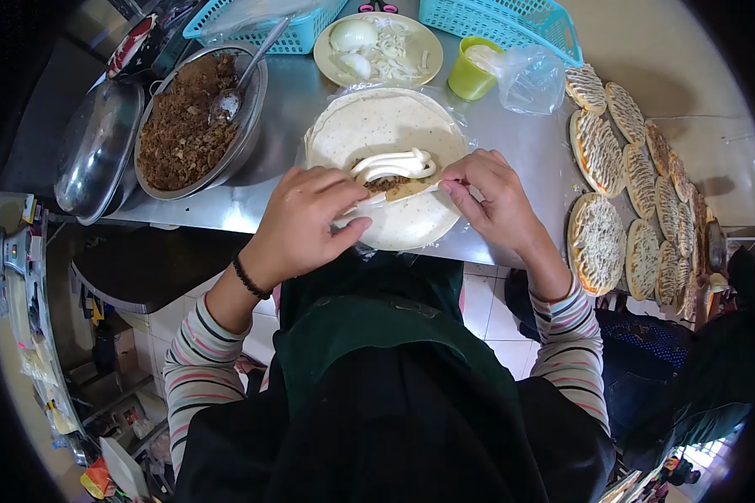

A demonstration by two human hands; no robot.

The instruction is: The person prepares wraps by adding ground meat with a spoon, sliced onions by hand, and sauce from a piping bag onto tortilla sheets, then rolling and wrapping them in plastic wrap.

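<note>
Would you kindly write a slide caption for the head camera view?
Left hand and right hand work at a flatbread bearing white sauce, near a bowl of brown filling and sliced onion.

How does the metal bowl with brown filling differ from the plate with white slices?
The metal bowl is deep and shiny, while the plate is shallow and cream-coloured.
The bowl holds brown, crumbly filling; the plate holds white, onion-like slices and larger pieces.
A spoon rests in the bowl; none shows on the plate.
Both are round and stand on the metal table.
</note>
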